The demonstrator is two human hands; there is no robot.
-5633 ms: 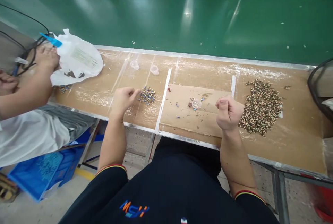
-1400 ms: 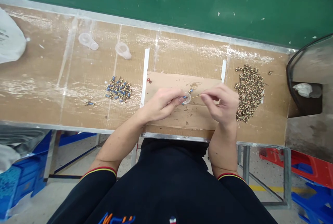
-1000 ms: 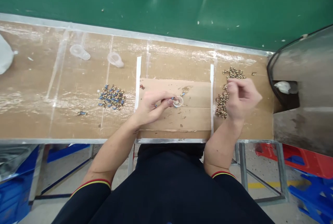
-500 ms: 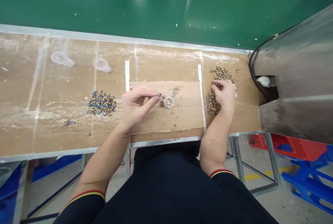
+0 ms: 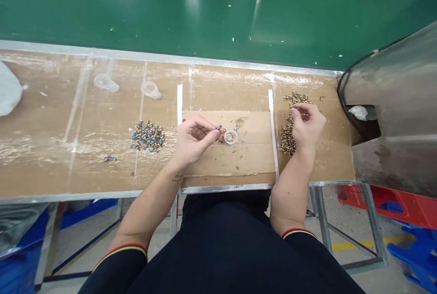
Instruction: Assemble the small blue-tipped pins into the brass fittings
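Observation:
My left hand (image 5: 195, 143) pinches a small blue-ended metal part (image 5: 219, 127) between thumb and forefinger, just left of a small round clear cup (image 5: 231, 137). A few tiny pieces lie close to the cup, including a blue-and-brass one (image 5: 237, 128) behind it. On the right, my right hand (image 5: 307, 123) is over a pile of small brass-coloured pieces (image 5: 287, 140), its thumb and forefinger closed together. Whether something is between those fingertips is too small to make out.
A heap of blue-and-brass parts (image 5: 147, 136) lies left of my left hand, with a stray part (image 5: 109, 159) nearer the edge. Two clear plastic cups (image 5: 150, 89) lie farther back. White tape strips (image 5: 273, 134) flank a cardboard sheet (image 5: 252, 157). A metal housing (image 5: 403, 103) stands at right.
The view has shifted, so the table appears farther right. My right hand has drawn slightly back from the brass pile, fingers pinched. My left hand still holds the blue-ended part beside the cup.

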